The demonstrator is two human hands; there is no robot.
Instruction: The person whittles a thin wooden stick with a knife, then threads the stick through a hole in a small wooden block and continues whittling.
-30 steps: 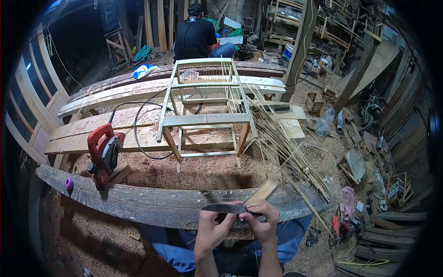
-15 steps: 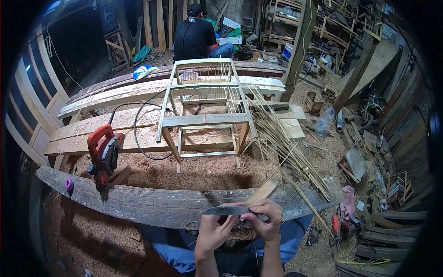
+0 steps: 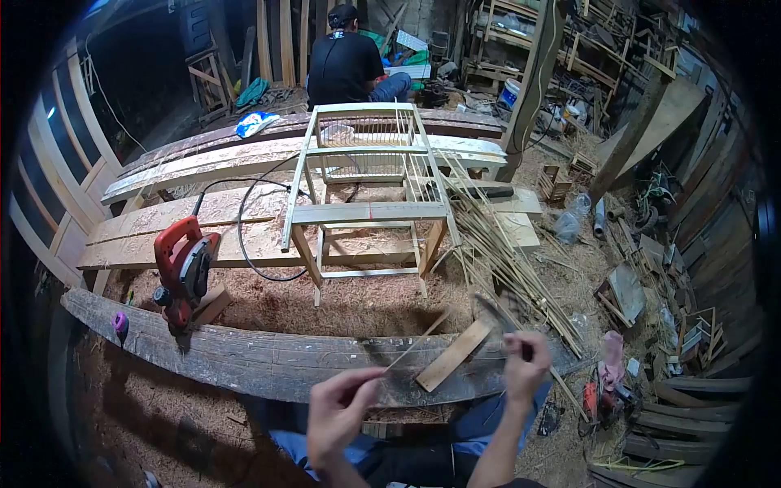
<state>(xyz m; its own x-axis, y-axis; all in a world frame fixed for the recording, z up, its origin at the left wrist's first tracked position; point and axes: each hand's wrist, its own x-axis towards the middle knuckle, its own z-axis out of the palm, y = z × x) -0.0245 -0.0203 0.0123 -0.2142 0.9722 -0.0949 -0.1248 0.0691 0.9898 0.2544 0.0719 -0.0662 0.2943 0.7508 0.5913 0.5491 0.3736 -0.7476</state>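
Note:
My left hand [image 3: 343, 407] pinches one end of a thin bamboo stick [image 3: 417, 342], which slants up and away to the right. Closed around a knife [image 3: 493, 313], my right hand [image 3: 527, 364] is raised over the bench; the blade is blurred and points up to the left. Between my hands a short flat wooden piece [image 3: 455, 355] lies on the worn plank [image 3: 285, 366]. Beyond it stands a wooden frame [image 3: 370, 213] with rows of thin bars, apart from both hands. A pile of bamboo sticks [image 3: 512, 252] lies to the frame's right.
A red electric planer [image 3: 183, 272] stands at the left of the plank, its cable looping behind. A small purple object [image 3: 120, 324] sits on the plank's left end. Shaving-covered boards [image 3: 179, 215] lie beyond. Another person [image 3: 346, 69] sits at the back, facing away.
My hands have moved apart, left hand to the left with the stick, right hand to the right with the knife. The blade swung from lying level to pointing up and away.

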